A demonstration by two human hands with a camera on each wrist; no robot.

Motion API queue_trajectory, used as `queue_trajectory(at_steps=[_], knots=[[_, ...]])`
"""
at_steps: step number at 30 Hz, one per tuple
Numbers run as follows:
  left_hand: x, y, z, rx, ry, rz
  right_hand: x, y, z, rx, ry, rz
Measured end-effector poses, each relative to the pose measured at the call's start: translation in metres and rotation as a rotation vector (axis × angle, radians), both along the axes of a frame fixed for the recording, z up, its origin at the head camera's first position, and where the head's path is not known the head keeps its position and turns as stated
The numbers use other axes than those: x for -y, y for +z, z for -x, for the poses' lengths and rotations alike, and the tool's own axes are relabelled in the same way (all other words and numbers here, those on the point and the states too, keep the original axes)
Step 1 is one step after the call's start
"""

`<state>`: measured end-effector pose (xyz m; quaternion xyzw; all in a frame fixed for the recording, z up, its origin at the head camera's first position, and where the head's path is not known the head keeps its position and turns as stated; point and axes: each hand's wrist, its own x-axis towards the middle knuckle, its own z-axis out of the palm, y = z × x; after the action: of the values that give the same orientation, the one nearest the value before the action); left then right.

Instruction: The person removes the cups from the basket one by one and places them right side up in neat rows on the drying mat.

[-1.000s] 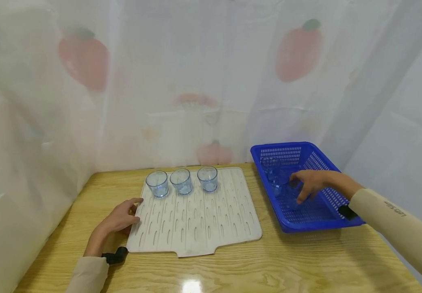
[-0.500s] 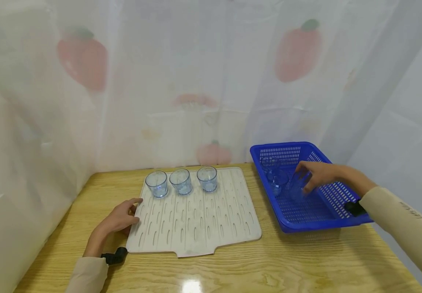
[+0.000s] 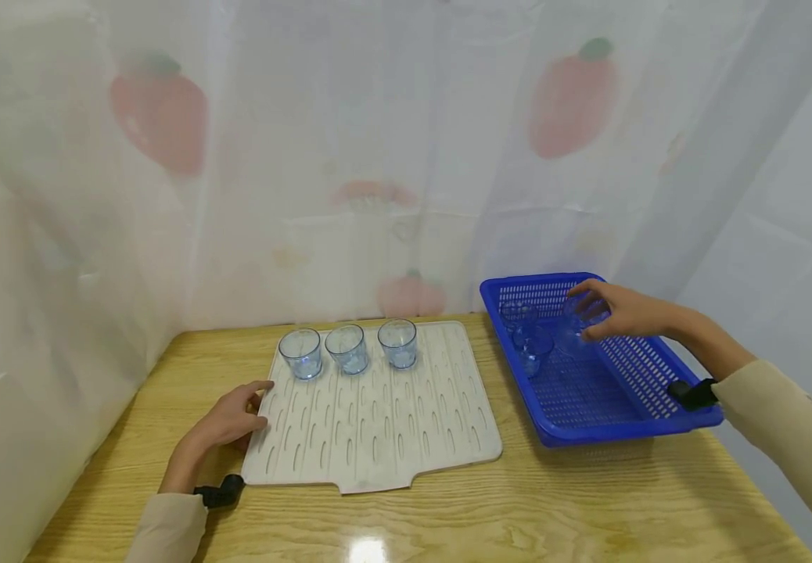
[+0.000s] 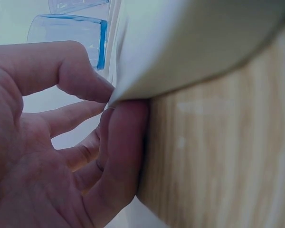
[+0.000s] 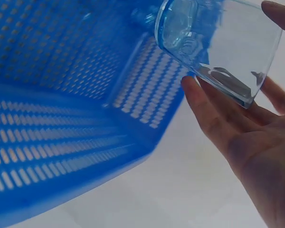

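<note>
In the head view, my right hand (image 3: 620,311) holds a clear bluish glass tumbler (image 5: 237,42) over the blue plastic basket (image 3: 554,435), fingers and thumb around its sides. The tumbler lies tilted in the right wrist view, with the basket wall behind it. More glass tumblers (image 3: 533,348) stand along the basket's left side. My left hand (image 3: 226,414) is at the left edge of a pale drying mat (image 3: 378,422); the left wrist view shows thumb and finger pinching that edge (image 4: 147,71). Three tumblers (image 3: 346,349) stand upright in a row at the mat's back.
Both mat and basket rest on a light wooden table (image 3: 490,516), the basket to the right of the mat. A white curtain (image 3: 350,156) printed with strawberries hangs behind the table and along its sides. A black wrist camera (image 3: 221,493) sits at my left sleeve.
My right hand has taken hold of a tumbler in the basket and lifted it, moving up and toward the back right. The left hand and the three tumblers on the mat stay in place.
</note>
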<state>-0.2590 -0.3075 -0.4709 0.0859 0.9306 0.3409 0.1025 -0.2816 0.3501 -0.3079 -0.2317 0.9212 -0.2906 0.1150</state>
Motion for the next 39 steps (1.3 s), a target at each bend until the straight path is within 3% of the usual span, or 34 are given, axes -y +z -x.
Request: queue_trajectory(at_steps=[10, 21, 33, 39], knots=[[-0.001, -0.001, 0.0, 0.014, 0.002, -0.018, 0.02, 0.019, -0.016, -0.057, 0.028, 0.114], [0.003, -0.002, 0.0, 0.016, 0.007, -0.022, 0.065, 0.03, -0.032, -0.1, 0.021, 0.188], [-0.001, -0.005, 0.001, 0.044, 0.022, -0.04, 0.104, 0.028, -0.039, -0.16, 0.067, 0.259], [0.0, -0.006, 0.003, 0.03, 0.014, -0.034, 0.118, 0.021, -0.038, -0.143, 0.082, 0.3]])
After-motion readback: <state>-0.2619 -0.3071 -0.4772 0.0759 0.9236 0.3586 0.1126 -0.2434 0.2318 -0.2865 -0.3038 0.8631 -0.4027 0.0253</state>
